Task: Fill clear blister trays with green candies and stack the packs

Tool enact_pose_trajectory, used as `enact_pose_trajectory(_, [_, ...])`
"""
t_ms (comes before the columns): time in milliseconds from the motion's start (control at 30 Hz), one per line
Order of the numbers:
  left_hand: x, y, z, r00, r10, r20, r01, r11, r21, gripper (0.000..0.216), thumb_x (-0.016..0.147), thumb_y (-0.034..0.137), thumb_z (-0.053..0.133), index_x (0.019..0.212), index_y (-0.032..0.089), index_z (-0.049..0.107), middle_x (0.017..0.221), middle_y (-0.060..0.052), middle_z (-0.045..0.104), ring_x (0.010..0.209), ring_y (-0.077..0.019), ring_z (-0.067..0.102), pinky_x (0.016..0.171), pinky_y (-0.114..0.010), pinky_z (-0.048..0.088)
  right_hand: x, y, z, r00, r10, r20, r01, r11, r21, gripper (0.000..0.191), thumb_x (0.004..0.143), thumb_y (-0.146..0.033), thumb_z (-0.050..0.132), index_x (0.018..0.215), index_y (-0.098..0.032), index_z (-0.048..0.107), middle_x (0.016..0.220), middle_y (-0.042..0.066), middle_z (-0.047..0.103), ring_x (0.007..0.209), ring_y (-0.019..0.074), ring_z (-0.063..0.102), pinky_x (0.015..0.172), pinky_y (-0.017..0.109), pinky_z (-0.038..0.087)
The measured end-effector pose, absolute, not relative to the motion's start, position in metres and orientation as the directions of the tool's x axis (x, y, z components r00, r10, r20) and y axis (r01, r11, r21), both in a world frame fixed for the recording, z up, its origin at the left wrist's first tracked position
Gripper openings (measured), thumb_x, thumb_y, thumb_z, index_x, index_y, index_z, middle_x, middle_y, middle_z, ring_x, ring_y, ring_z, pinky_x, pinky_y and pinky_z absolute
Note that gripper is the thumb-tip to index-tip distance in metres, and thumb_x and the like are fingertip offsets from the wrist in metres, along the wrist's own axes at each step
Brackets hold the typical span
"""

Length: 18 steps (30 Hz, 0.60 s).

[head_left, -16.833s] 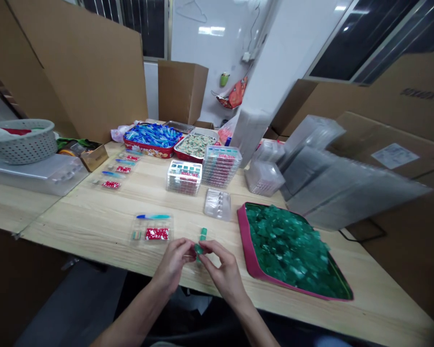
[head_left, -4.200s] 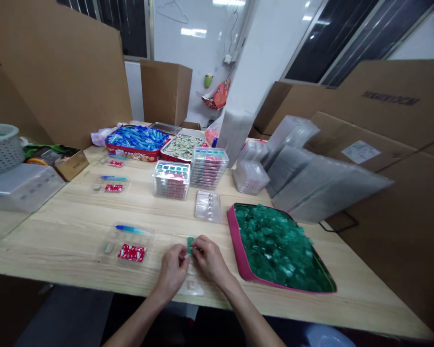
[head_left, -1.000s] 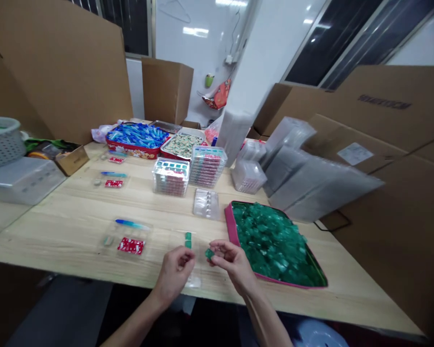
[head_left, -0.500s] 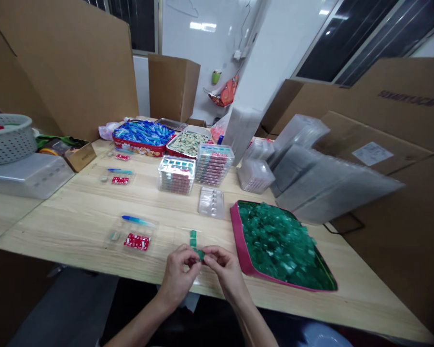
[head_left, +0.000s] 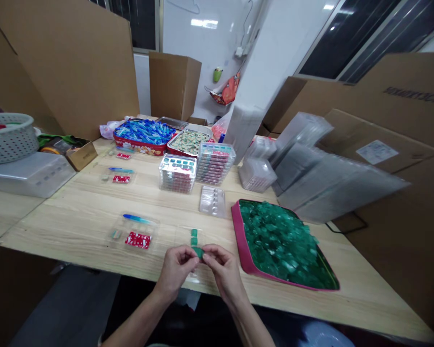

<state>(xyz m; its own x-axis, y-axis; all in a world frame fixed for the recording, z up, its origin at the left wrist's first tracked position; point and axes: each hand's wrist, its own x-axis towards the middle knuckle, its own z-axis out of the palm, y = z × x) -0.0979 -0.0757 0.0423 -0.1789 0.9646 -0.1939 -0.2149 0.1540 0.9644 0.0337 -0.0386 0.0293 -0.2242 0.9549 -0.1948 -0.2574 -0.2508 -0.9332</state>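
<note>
Both hands meet at the table's near edge around a small green translucent piece point(head_left: 198, 251). My left hand point(head_left: 175, 271) pinches its left side between thumb and fingertips, and my right hand point(head_left: 223, 271) pinches its right side. Beneath them lies a clear plastic tray point(head_left: 181, 235), partly covered by the fingers. Two similar green squares point(head_left: 194, 236) show in a column in that tray; anything under the hands is hidden. To the right stands a pink-sided tin point(head_left: 240, 236) heaped with loose green pieces point(head_left: 275, 243).
Left lies a clear tray point(head_left: 118, 224) with a blue pen point(head_left: 136, 219) and red patterned packet point(head_left: 138, 240). Farther back are stacked filled trays point(head_left: 178, 176), an unfilled tray point(head_left: 212, 201), a tin of blue pens point(head_left: 144, 132) and clear plastic stacks point(head_left: 304, 178). Cardboard boxes point(head_left: 175, 86) surround the table.
The fingertips have shifted slightly, and the green piece between them now shows more fully. The whole view has moved a little; other items keep their places.
</note>
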Motion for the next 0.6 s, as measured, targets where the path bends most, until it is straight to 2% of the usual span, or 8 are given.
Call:
enact_pose_trajectory(200, [-0.099, -0.077, 0.048, -0.139, 0.962, -0.236, -0.354, 0.174, 0.919, 0.01, 0.062, 0.022, 0.065, 0.058, 0.015, 0.06, 0.051, 0.002, 0.057, 0.05, -0.0107, 0.05, 0.053, -0.023, 0.041, 0.034, -0.038, 0.027, -0.246, 0.935, -0.254, -0.335, -0.328, -0.883, 0.024, 0.055, -0.029, 0.084, 0.073, -0.019, 0.071, 0.071, 0.002, 0.068, 0.063, 0.0156, 0.061, 0.064, 0.029, 0.052])
enact_pose_trajectory(467, [-0.097, -0.08, 0.051, -0.178, 0.971, -0.162, -0.459, 0.063, 0.886, 0.011, 0.059, 0.016, 0.066, 0.054, 0.015, 0.056, 0.073, -0.003, 0.058, 0.071, -0.0139, 0.053, 0.069, -0.025, 0.041, 0.028, -0.039, 0.023, -0.116, 0.987, -0.109, -0.165, -0.128, -0.978, 0.016, 0.06, -0.025, 0.078, 0.072, -0.019, 0.069, 0.069, 0.001, 0.068, 0.064, 0.0158, 0.061, 0.062, 0.027, 0.05])
enact_pose_trajectory(600, [-0.105, -0.083, 0.058, -0.102, 0.972, -0.213, -0.599, 0.111, 0.793, 0.016, 0.06, 0.022, 0.07, 0.059, 0.014, 0.056, 0.076, -0.004, 0.059, 0.066, -0.0126, 0.053, 0.064, -0.025, 0.042, 0.032, -0.034, 0.015, -0.028, 0.997, -0.071, -0.105, -0.074, -0.992, 0.016, 0.061, -0.027, 0.076, 0.071, -0.018, 0.069, 0.07, 0.002, 0.068, 0.065, 0.0171, 0.062, 0.063, 0.029, 0.051])
